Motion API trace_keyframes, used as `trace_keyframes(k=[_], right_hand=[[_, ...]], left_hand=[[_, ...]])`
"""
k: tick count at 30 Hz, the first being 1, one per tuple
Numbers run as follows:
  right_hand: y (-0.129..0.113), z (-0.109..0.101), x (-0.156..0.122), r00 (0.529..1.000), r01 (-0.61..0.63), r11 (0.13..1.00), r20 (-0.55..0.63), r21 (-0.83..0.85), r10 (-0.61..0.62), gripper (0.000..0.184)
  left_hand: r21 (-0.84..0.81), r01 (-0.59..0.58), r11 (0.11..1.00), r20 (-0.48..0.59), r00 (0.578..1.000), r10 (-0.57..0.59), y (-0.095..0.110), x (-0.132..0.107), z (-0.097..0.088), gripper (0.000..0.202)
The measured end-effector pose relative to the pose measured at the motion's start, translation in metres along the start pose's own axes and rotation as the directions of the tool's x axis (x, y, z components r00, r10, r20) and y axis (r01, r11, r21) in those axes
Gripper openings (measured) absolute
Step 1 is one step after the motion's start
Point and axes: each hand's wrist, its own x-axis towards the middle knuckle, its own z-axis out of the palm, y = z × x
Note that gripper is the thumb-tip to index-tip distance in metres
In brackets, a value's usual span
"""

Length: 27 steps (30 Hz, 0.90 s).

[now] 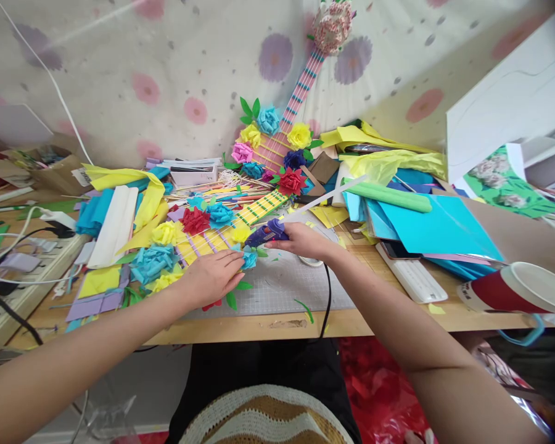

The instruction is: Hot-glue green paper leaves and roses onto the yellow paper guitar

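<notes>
My right hand (308, 240) grips a dark blue hot glue gun (267, 232), with a long white glue stick (324, 198) poking out of its back. The gun's nozzle points left and down, close to a light blue paper flower (248, 258). My left hand (215, 277) rests, fingers together, at the edge of that flower; whether it pinches anything is hidden. Both work over a yellow paper guitar (208, 243) lying on the table, trimmed with a red flower (195, 221), blue flowers (153, 264) and yellow flowers (165, 233).
A pink paper guitar (277, 148) leans against the patterned wall sheet. Coloured paper (439, 225) is piled at right, near a white power bank-like block (411, 271) and a red-and-white cup (513, 288). Power strips (37, 265) and cables lie left. The gun's black cord (328, 302) hangs over the table edge.
</notes>
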Motion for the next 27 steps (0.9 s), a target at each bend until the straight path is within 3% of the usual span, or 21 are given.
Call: trace_keyframes(k=[9, 19, 27], right_hand=[[-0.0006, 0.0027, 0.0038, 0.999, -0.028, 1.0, 0.028, -0.008, 0.028, 0.037], [-0.0004, 0.0017, 0.0017, 0.999, -0.018, 1.0, 0.036, 0.002, 0.018, 0.035], [0.0044, -0.0008, -0.0015, 0.999, -0.045, 0.999, -0.003, 0.012, 0.045, 0.037]], left_hand=[[0.04, -0.061, 0.997, -0.057, 0.996, 0.063, -0.0003, -0.0015, 0.0017, 0.029], [-0.035, -0.007, 0.999, 0.006, 1.0, 0.007, 0.0015, 0.0007, -0.002, 0.031], [0.0, -0.008, 1.0, 0.035, 0.999, 0.008, 0.0016, 0.0025, -0.0046, 0.031]])
